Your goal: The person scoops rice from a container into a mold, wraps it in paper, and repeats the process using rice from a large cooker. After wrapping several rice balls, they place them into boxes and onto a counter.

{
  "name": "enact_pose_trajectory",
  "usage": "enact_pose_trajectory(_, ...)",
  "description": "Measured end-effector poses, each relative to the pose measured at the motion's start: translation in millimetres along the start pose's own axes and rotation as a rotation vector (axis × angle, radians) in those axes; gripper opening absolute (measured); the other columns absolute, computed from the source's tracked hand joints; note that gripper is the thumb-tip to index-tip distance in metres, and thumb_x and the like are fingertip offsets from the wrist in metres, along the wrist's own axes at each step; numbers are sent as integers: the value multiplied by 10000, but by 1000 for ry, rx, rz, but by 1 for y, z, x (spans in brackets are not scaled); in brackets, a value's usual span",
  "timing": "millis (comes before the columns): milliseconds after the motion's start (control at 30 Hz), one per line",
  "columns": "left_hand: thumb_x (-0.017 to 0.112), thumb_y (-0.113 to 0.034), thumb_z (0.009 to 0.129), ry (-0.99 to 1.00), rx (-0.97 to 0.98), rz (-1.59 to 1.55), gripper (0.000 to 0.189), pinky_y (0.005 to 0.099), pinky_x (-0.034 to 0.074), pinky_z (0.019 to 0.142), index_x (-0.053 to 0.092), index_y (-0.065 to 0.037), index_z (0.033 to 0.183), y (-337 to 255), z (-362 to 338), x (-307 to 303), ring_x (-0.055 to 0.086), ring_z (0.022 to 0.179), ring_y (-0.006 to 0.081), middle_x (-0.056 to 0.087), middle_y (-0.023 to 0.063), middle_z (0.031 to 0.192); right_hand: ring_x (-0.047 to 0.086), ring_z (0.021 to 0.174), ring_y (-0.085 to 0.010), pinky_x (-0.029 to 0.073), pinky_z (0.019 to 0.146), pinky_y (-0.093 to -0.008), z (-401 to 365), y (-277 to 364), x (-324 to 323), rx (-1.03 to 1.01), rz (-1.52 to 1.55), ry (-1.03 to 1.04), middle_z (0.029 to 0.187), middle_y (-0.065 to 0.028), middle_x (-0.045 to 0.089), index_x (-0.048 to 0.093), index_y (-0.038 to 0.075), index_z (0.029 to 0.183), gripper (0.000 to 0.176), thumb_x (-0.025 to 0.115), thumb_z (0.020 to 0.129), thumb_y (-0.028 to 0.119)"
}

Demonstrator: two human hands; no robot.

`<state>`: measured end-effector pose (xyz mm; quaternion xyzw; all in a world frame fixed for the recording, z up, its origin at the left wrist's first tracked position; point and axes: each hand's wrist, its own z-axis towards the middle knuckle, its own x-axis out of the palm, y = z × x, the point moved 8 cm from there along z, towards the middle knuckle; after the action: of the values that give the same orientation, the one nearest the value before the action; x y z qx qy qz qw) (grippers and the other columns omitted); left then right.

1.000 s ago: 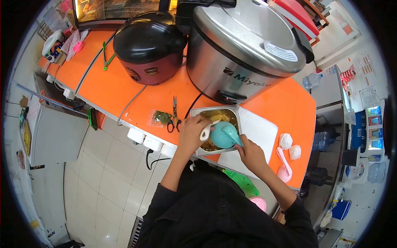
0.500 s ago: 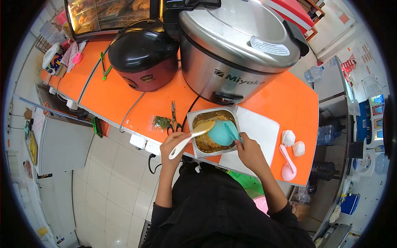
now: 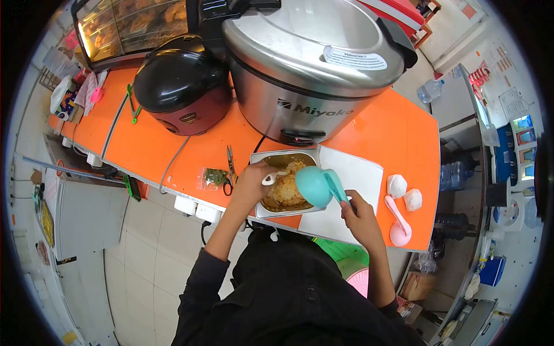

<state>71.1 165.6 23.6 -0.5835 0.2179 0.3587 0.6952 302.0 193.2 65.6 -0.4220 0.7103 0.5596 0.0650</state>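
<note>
Head view: mid-frame, rice paddle [image 3: 269, 180] and turquoise scoop [image 3: 312, 185] were handle-gripped by left hand [image 3: 253, 182] and right hand [image 3: 360, 215], presumably for cleanliness.

Big steel cooker [image 3: 271, 109]: "Miyako" on front, "PERHATIAN" on white lid label [image 3: 355, 59]; dark cooker [image 3: 183, 89] left of it, badge [image 3: 189, 117] unreadable.

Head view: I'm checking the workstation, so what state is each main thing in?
Large rice cooker: lid closed.
Small rice cooker: lid closed.
Display case: lit.
Metal pan: uncovered, food inside.
Turquoise scoop: held in right hand.
White spoon: held in left hand.
Pink ladle: lying on the counter.
Scissors: lying flat, blade gap unclear.
</note>
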Motion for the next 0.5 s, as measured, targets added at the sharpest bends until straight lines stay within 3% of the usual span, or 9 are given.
enact_pose_trajectory(200,650,-46,633,198,-46,-169,213,335,470,616,649,-60,846,13,17,7,590,698,277,610,115,748,413,463,-69,337,422,-219,6,-23,-13,2,189,-92,584,-19,463,478,6,1024,199,444,880,139)
enact_pose_trajectory(267,657,-66,658,129,31,-284,187,333,470,610,645,-53,844,3,21,1,588,667,270,608,113,721,412,463,-67,335,423,-219,5,-26,-19,3,182,-127,583,-16,458,479,9,1020,192,444,879,135)
enact_pose_trajectory(367,660,-60,650,100,188,-198,205,326,474,616,640,-50,854,-22,16,4,588,675,257,613,100,733,409,463,-67,331,424,-220,1,-27,-21,0,152,-106,581,-16,457,481,16,1023,192,445,876,133)
enact_pose_trajectory(500,646,-7,582,9,267,-105,326,356,459,727,618,-57,903,-34,-3,21,580,809,280,611,95,848,435,513,-131,353,495,-287,-8,-24,-19,65,102,-71,581,-78,489,486,22,1048,239,472,863,172)
